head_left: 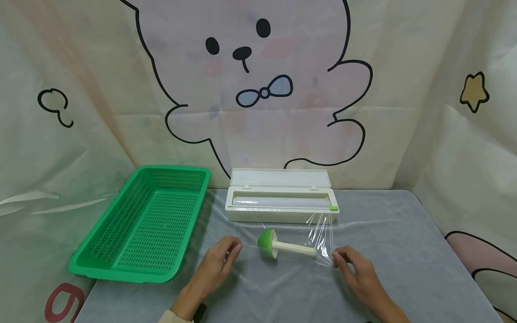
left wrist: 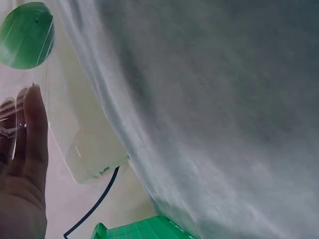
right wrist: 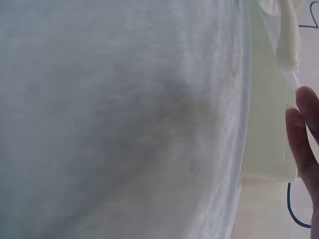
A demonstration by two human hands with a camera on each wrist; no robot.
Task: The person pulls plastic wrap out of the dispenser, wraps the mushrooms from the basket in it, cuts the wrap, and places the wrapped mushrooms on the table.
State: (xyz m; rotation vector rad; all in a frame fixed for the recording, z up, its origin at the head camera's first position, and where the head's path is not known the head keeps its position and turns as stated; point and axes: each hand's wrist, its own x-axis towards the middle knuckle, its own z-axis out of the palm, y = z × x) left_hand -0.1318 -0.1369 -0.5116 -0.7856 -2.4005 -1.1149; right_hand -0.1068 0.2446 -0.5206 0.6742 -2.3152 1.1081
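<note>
A pale cloth backdrop with a cartoon figure fills the far side, above a table covered in grey-blue cloth. On the left lies a green basket, and at the far middle a white wrap dispenser, its lid tipped back to the far side. From its near edge, clear cling film reaches toward the person, creased most on the right. Midway between the hands, just to their far side, lies a mushroom-shaped piece in the area of the film, though whether its weight bears on film or cloth I cannot tell. Its long axis runs left to right, roughly parallel to the dispenser, with the green cap near the left hand and the pale stem's end near the right hand, slightly nearer the person; neither hand is plainly the closer. Both come in from the near side, spread to either side of the piece, fingertips angled inward, each seeming to pinch a near corner of the film between thumb and fingers
</note>
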